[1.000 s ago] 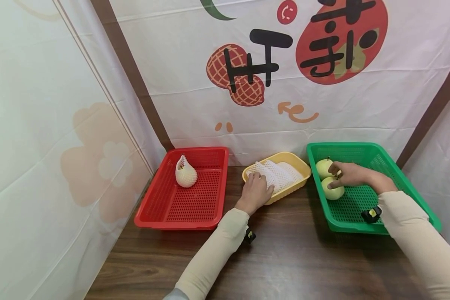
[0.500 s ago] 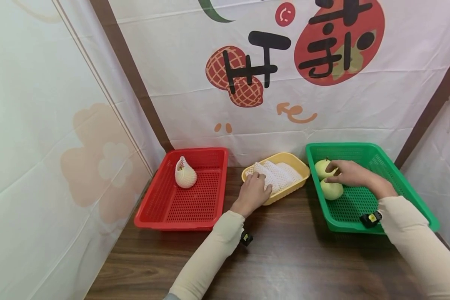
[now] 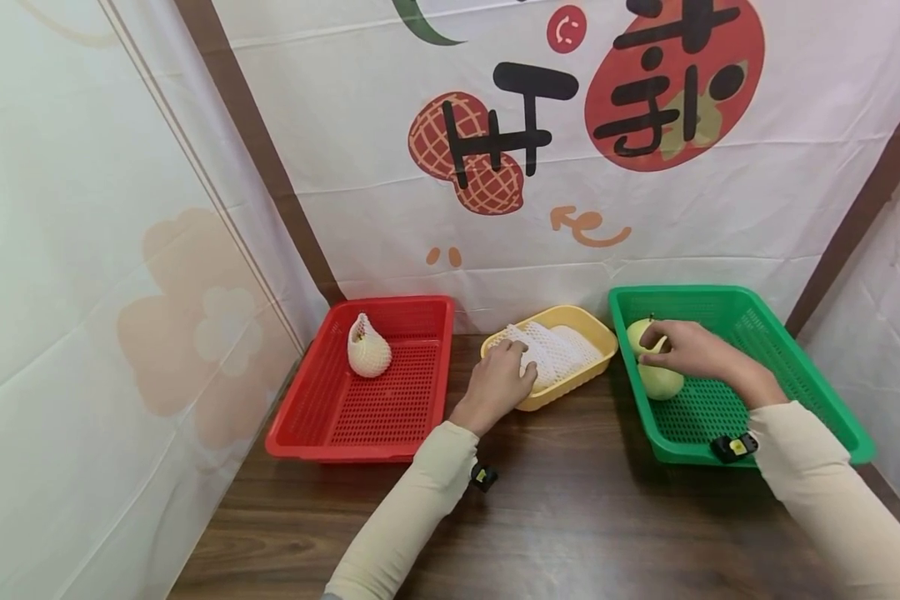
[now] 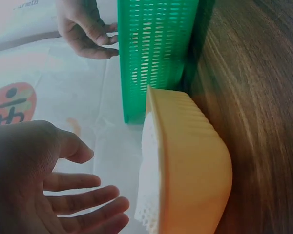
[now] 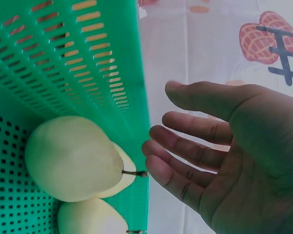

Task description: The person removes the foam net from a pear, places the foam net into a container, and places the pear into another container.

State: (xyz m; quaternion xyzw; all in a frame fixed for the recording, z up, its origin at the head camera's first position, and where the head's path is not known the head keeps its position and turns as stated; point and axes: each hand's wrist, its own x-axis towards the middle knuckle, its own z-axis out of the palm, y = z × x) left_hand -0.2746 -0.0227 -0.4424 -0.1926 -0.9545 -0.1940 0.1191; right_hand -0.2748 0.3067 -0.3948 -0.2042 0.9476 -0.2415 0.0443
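My left hand hovers at the near left rim of a yellow basket with white foam fruit nets in it. In the left wrist view its fingers are apart and loosely bent, holding nothing. Over the left side of a green basket hangs my right hand, partly covering the pears there. The right wrist view shows its relaxed fingers beside the stem of a pale green pear, the palm holding nothing. More pears sit behind and below that one.
A red basket on the left contains a pear in a foam net. All the baskets stand on a dark wooden table, against a white printed cloth at the back. Another cloth hangs along the left side.
The left hand has drawn back slightly to the left from the foam nets. The right hand has shifted a little left over the pears. The head view has turned slightly.
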